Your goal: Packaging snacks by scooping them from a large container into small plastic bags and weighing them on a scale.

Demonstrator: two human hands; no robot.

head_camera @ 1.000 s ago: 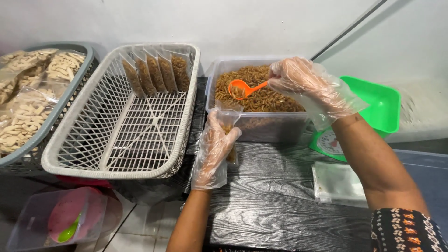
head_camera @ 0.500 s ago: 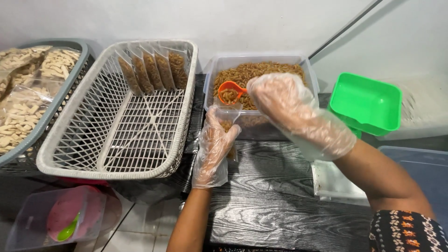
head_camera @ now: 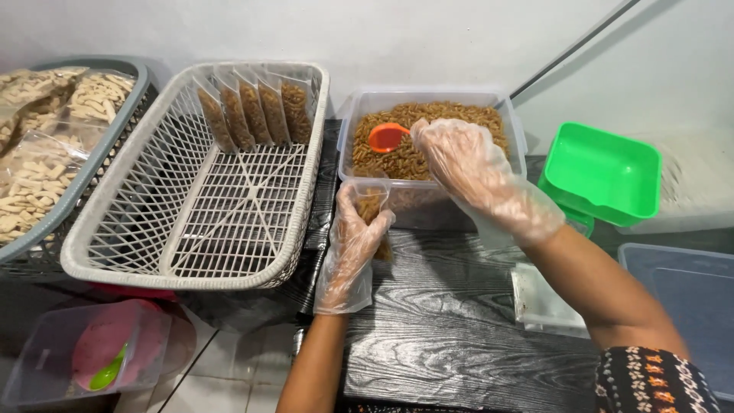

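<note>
Thin, crinkled clear plastic gloves cover the left hand [head_camera: 353, 245] and right hand [head_camera: 466, 164]. The small pouch [head_camera: 372, 208] is glossy transparent film, the scoop [head_camera: 388, 137] smooth orange plastic, the tub [head_camera: 433, 205] cloudy translucent plastic. The tabletop [head_camera: 451, 336] shows dark, rough-looking wood grain. The white basket [head_camera: 195, 206] is matt plastic lattice; the green tray [head_camera: 600, 172] is shiny plastic.

Both hands, left hand [head_camera: 353, 241] & right hand [head_camera: 468, 168], in loose crinkly clear plastic gloves. Forearms bare; right has a dark sleeve w/ orange-white pattern, possibly floral.
</note>
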